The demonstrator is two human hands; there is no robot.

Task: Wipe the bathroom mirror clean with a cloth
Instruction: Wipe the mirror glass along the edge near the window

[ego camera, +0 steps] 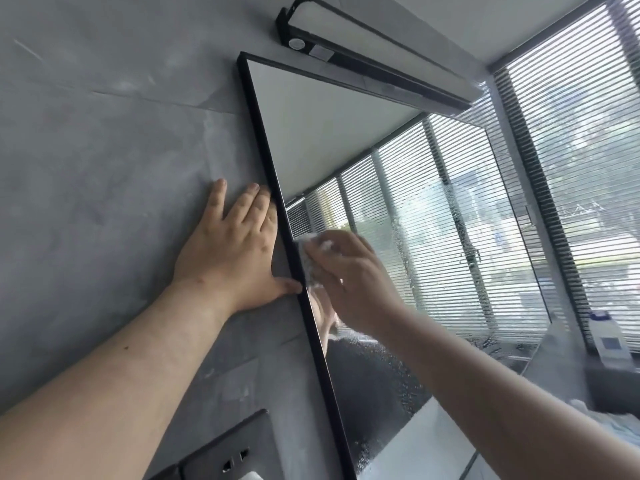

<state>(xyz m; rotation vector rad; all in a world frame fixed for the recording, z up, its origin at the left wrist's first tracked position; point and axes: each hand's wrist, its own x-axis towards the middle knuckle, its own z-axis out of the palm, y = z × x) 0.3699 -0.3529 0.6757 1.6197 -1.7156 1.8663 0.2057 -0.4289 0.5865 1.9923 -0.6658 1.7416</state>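
You're working in bright, even daylight that comes through the slatted blinds [571, 174] on the far right, and it leaves the grey wall [104, 150] on the left flat and soft, with only a faint shadow under your left hand [232, 251]. Your right hand [349, 282] and the cloth [308, 261] it presses to the mirror [398, 220] are smeared by motion blur, while the glass reflects the bright blinds and looks hazy with droplets. The wide lens tilts the view and bows straight lines toward the edges, and the bottle [607, 341] at the right is washed out and soft.
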